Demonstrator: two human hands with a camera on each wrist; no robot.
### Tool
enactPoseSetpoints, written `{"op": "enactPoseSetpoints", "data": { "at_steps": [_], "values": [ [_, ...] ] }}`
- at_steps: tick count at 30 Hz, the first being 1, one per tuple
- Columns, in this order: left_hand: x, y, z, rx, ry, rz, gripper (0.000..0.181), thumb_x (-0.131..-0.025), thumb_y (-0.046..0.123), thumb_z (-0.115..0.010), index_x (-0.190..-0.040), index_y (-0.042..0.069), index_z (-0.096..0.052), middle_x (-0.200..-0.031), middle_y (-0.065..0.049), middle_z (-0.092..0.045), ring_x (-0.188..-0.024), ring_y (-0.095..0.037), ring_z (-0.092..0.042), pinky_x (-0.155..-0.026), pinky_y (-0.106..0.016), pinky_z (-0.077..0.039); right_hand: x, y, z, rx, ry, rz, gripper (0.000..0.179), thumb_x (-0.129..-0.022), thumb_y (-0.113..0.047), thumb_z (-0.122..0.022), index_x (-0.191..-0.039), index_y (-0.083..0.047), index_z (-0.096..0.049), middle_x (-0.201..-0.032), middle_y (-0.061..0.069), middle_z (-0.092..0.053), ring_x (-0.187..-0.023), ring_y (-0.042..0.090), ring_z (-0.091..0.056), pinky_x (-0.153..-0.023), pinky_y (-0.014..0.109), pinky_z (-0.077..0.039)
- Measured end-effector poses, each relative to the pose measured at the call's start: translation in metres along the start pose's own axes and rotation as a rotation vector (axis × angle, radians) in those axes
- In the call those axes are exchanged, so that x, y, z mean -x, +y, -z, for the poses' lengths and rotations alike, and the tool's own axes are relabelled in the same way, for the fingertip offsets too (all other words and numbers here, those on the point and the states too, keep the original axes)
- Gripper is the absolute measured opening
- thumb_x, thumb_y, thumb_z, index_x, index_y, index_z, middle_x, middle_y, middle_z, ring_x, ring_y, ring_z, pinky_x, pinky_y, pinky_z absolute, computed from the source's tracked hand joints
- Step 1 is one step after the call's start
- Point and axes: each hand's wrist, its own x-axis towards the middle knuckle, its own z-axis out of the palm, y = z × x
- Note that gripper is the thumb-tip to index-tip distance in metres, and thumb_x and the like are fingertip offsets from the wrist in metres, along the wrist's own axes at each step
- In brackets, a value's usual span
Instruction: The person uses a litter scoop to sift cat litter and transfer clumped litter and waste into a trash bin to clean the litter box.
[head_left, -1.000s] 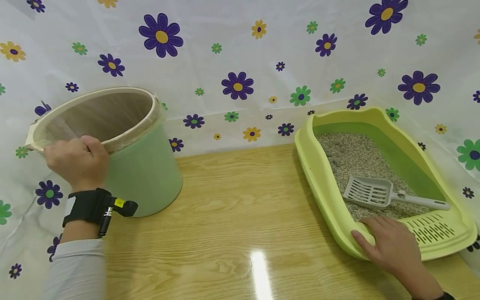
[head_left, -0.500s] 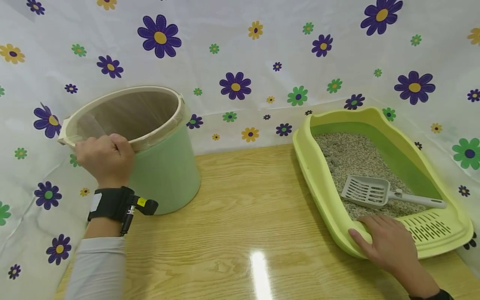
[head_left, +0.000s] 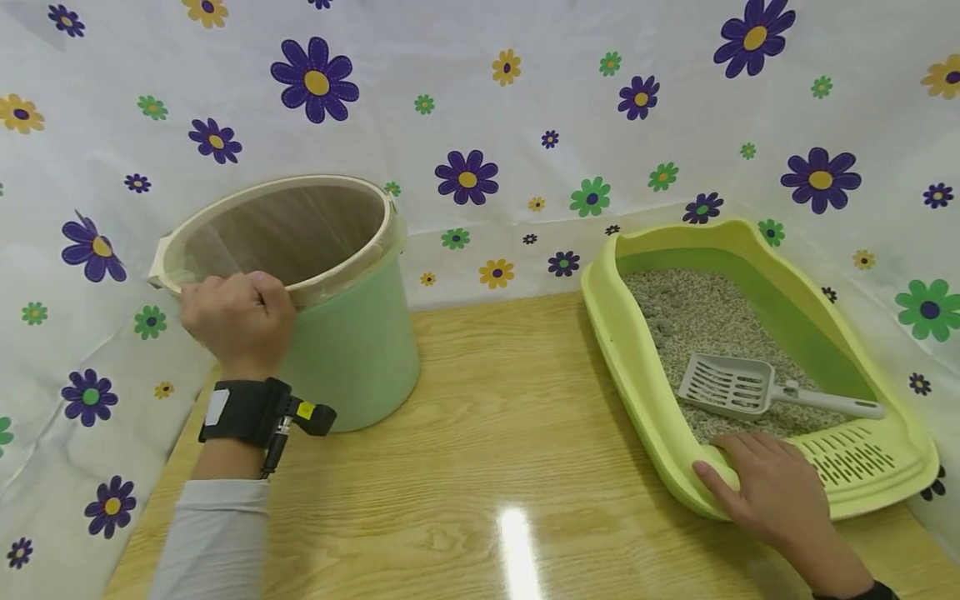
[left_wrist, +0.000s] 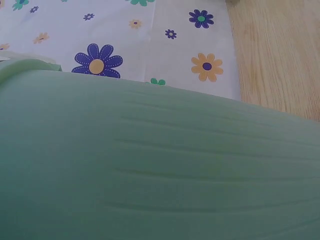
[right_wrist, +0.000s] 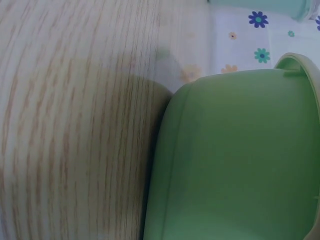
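My left hand (head_left: 240, 321) grips the near rim of a light green trash bin (head_left: 356, 358), its fingers curled over the edge. A cream ring and a clear bag liner run round the bin's top. Only the ribbed side of the bin (left_wrist: 175, 160) fills the left wrist view. At the right, my right hand (head_left: 780, 492) grips the near left corner of a yellow-green litter box (head_left: 630, 358), fingers over the rim and thumb spread. Litter (head_left: 693, 308) lies inside, with a grey slotted scoop (head_left: 738, 385) on it. The litter box's outer wall (right_wrist: 240, 150) shows in the right wrist view; both wrist views hide the hands.
Both containers stand on a wood-grain table (head_left: 480, 433), with bare tabletop between them. A white flower-print sheet (head_left: 405, 100) covers the back and both sides. A black band with a small camera (head_left: 258, 417) sits on the left wrist.
My left hand has moved the trash bin to the right along the table, bringing it nearer the litter box. The right hand and the scoop have kept their places.
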Motion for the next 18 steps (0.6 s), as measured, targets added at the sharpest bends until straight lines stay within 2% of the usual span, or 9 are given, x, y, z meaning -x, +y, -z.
{"op": "enactPoseSetpoints", "data": {
  "at_steps": [4,11,18],
  "values": [
    [0.001,0.007,-0.003,0.003,-0.007,-0.015,0.053,-0.091,0.026,-0.038,-0.050,-0.006,-0.042,-0.049,-0.023,-0.036,-0.053,-0.045,-0.040,-0.068,-0.054,-0.031,0.000,-0.001,0.001,0.001,-0.018,-0.014,0.050,-0.096,-0.055,-0.060,-0.105,-0.007,-0.071,-0.098,0.013,-0.076,-0.090,0.039,-0.071,-0.080,0.057,-0.054],
    [0.000,0.018,-0.010,0.006,0.009,-0.043,0.051,-0.091,0.024,-0.039,-0.048,-0.004,-0.040,-0.046,-0.020,-0.035,-0.051,-0.043,-0.040,-0.065,-0.054,-0.033,-0.002,-0.002,0.002,-0.001,-0.002,-0.010,0.049,-0.096,-0.053,-0.061,-0.105,-0.007,-0.071,-0.097,0.013,-0.076,-0.089,0.039,-0.071,-0.079,0.057,-0.054],
    [0.003,0.023,-0.016,0.008,0.016,-0.064,0.050,-0.089,0.024,-0.040,-0.047,-0.003,-0.040,-0.044,-0.018,-0.034,-0.048,-0.041,-0.038,-0.063,-0.052,-0.032,-0.002,-0.006,0.002,0.007,-0.047,-0.040,0.048,-0.096,-0.054,-0.061,-0.105,-0.008,-0.071,-0.098,0.011,-0.076,-0.092,0.039,-0.071,-0.080,0.058,-0.053]
  ]
}}
